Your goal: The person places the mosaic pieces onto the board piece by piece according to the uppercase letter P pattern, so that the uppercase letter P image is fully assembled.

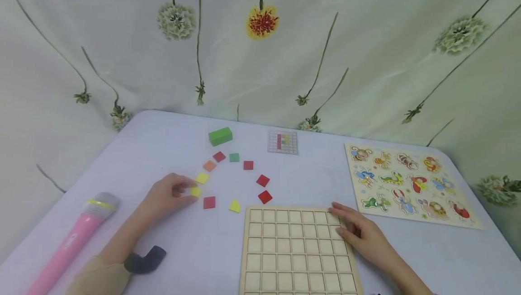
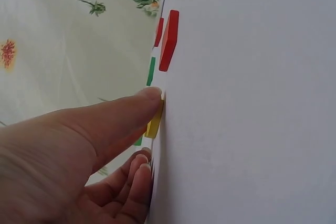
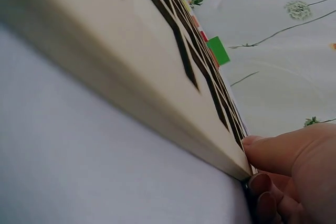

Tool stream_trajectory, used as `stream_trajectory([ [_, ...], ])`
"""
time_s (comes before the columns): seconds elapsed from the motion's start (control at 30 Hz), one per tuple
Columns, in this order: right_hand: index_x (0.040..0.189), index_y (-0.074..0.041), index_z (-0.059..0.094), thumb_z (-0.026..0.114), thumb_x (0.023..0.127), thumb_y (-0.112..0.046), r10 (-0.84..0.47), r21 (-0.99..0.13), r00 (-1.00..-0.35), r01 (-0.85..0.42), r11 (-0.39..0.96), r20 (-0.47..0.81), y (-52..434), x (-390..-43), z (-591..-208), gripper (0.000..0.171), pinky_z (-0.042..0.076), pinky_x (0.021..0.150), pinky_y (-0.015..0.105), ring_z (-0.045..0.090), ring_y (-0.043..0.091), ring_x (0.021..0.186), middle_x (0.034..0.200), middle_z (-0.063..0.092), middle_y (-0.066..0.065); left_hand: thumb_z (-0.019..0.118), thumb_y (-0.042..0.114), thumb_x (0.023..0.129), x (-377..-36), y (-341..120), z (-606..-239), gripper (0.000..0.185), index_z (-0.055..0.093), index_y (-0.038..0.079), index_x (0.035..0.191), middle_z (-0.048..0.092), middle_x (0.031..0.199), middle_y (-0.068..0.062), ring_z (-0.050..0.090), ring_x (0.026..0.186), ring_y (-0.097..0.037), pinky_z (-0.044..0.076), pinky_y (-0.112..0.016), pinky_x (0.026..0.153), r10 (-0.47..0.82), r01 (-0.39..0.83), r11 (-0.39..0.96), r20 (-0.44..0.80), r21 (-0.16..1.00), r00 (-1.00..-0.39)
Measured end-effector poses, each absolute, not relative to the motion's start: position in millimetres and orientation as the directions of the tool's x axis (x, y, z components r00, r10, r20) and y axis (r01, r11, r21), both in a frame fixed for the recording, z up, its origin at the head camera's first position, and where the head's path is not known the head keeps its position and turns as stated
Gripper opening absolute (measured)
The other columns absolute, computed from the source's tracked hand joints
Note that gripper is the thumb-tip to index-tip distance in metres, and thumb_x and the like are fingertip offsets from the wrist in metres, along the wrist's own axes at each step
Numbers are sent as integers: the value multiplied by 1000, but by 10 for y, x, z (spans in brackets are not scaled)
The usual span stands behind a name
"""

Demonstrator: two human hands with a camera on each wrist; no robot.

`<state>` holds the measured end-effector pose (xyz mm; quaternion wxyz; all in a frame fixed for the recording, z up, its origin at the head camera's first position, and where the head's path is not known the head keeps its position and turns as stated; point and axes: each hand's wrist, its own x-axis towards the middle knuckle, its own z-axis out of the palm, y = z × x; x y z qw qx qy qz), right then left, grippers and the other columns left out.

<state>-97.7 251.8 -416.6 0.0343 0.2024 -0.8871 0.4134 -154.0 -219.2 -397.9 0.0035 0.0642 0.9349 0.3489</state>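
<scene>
At the left of the ring of loose tiles, my left hand (image 1: pixel 171 194) pinches a small yellow tile (image 1: pixel 196 191) between thumb and fingers, low over the table. The left wrist view shows the thumb against this yellow tile (image 2: pixel 155 121), the other fingers curled below. A second yellow tile (image 1: pixel 202 178) lies just behind it, a red tile (image 1: pixel 209 202) just to its right. My right hand (image 1: pixel 364 236) holds the wooden grid board (image 1: pixel 301 236) by its far right corner. Up close, the right thumb presses on the board's rim (image 3: pixel 210 148) and the other fingers curl beside it.
More tiles curve round: orange (image 1: pixel 209 165), green (image 1: pixel 234 157), several red (image 1: pixel 262 180) and a yellow rounded piece (image 1: pixel 234 206). Behind them are a green block (image 1: pixel 220 136) and a pattern card (image 1: pixel 283 142). An insect puzzle (image 1: pixel 411 186) lies right, a pink microphone (image 1: pixel 69 245) left.
</scene>
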Motion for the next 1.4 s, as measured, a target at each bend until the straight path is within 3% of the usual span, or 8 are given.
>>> stream_trajectory([
  [0.53, 126, -10, 59, 68, 84, -5, -358, -716, -897, -427, 552, 259, 2521, -996, -4142, 42, 39, 51, 22, 43, 7, 61, 134, 49, 12, 79, 16, 76, -1578, -2212, -4047, 29, 64, 7, 99, 56, 90, -2, 49, 79, -20, 46, -35, 69, 186, 218, 782, 115, 585, -976],
  [0.8, 125, -12, 59, 68, 85, -7, -344, -726, -909, -400, 559, 235, 2532, -1005, -4149, 42, 39, 52, 22, 43, 8, 62, 134, 49, 10, 74, 11, 80, -1547, -2108, -3896, 13, 65, 13, 89, 59, 87, 1, 51, 81, -21, 46, -36, 68, 191, 227, 787, 125, 574, -974],
  [0.97, 125, -11, 59, 68, 85, -7, -349, -728, -904, -412, 549, 248, 2531, -1005, -4152, 41, 39, 51, 22, 43, 7, 61, 134, 50, 11, 75, 13, 80, -1531, -1684, -3703, 11, 70, 12, 90, 59, 84, 5, 52, 77, -17, 46, -30, 63, 233, 297, 721, 185, 626, -955],
  [1.13, 124, -11, 60, 68, 85, -7, -351, -721, -902, -418, 553, 254, 2531, -1006, -4150, 40, 39, 52, 22, 43, 7, 61, 133, 50, 11, 73, 15, 82, -1525, -1011, -3677, 9, 71, 13, 92, 63, 80, 9, 59, 72, -11, 50, -27, 67, 426, 359, 510, 133, 782, -895],
  [1.27, 124, -11, 60, 68, 85, -7, -354, -714, -900, -421, 560, 253, 2534, -1004, -4156, 40, 39, 52, 22, 43, 8, 60, 133, 51, 11, 70, 13, 84, -1515, -511, -3770, 9, 70, 11, 93, 63, 77, 8, 62, 69, -10, 50, -26, 70, 573, 315, 383, 44, 868, -819],
  [1.4, 124, -10, 60, 68, 85, -6, -347, -711, -905, -411, 570, 245, 2532, -1004, -4163, 40, 39, 52, 23, 43, 8, 60, 133, 51, 10, 71, 10, 83, -1509, -153, -3843, 7, 71, 9, 90, 64, 71, 6, 63, 66, -9, 48, -25, 70, 613, 242, 360, -33, 901, -789],
])
